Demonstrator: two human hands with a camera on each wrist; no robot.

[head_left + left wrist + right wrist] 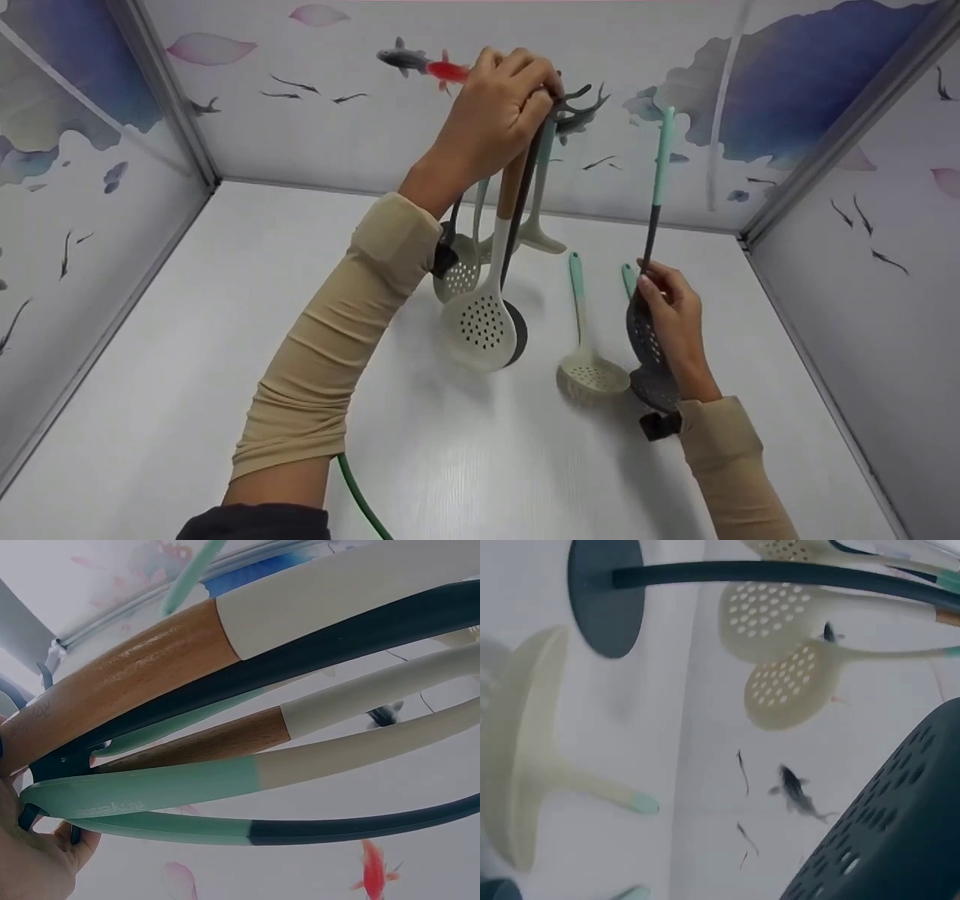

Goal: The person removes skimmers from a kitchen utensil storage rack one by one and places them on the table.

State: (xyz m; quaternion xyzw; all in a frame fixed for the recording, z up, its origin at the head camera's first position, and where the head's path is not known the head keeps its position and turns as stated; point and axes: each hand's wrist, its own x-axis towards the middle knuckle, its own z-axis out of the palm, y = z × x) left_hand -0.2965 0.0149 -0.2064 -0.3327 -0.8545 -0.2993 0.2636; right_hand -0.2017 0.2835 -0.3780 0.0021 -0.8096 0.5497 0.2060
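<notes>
My left hand (499, 105) grips the top of a dark utensil stand with hooks (581, 112). Its round base (607, 600) shows in the right wrist view. Several utensils hang from it, among them a white skimmer (480, 330) with a wooden handle and a beige skimmer (459, 277); mint and wooden handles (150, 787) crowd by the palm in the left wrist view. My right hand (675, 315) pinches a dark skimmer (640, 330) near its neck, its mint handle pointing up. The skimmer's perforated head also shows in the right wrist view.
A beige slotted ladle (592, 375) with a mint handle lies on the white table (247, 337), between the stand and my right hand. Below that hand lies a dark utensil head (660, 390). A green cable (358, 491) runs near my left arm. Printed panels (300, 142) wall the table.
</notes>
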